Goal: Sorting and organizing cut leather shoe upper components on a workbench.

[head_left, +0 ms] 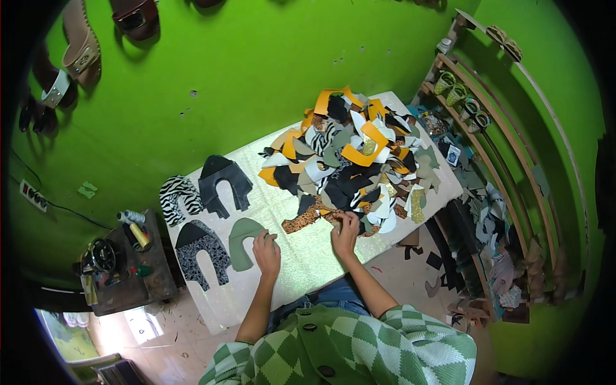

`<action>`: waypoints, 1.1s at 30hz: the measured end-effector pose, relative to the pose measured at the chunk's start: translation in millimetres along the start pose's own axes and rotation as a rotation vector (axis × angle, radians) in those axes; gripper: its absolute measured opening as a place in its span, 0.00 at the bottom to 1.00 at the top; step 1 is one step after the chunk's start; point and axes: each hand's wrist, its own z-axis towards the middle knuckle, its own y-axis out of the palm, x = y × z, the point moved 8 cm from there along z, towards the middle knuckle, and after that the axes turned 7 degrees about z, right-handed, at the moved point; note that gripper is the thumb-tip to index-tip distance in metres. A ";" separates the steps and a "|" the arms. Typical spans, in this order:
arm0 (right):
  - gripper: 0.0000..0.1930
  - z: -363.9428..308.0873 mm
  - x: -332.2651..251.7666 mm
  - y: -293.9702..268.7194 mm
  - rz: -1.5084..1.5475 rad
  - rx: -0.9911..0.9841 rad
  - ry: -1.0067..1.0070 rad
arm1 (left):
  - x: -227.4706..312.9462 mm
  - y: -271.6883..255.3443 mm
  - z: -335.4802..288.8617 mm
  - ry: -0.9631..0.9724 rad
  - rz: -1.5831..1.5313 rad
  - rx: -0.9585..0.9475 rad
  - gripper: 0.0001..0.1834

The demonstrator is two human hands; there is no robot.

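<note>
On the pale table, my left hand (267,251) rests with loosely spread fingers at the right edge of a plain olive-green U-shaped cut piece (240,242). My right hand (346,232) is at the near edge of the scrap heap, its fingers closed around the right end of a leopard-print cut piece (298,222). Left of the green piece lie several similar U-shaped pieces: a zebra-print one (174,197), a black one (218,176) and a grey-black patterned one (189,251). The heap of mixed cut pieces (359,151) is yellow, black, white, olive and printed.
A sewing machine (102,256) with thread spools (135,226) stands on a dark stand at left. Wooden racks (497,106) holding sandals line the right wall, with scraps below. Shoes (82,48) hang on the green wall. Offcuts (434,260) lie on the floor.
</note>
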 end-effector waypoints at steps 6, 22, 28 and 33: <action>0.23 12.1 58.1 -24.3 0.033 -0.177 0.129 | 71.2 33.5 -2.6 0.101 -0.116 -0.101 0.15; 0.25 58.2 97.7 -35.8 -0.183 -0.381 -0.069 | 148.3 109.9 12.0 0.117 -0.158 -0.343 0.21; 0.24 76.7 141.8 -69.6 0.003 -0.226 0.001 | 153.3 99.0 21.7 0.072 -0.318 -0.251 0.21; 0.27 93.6 131.1 -99.0 -0.179 -0.056 0.057 | 136.6 96.6 20.7 0.049 -0.298 -0.180 0.21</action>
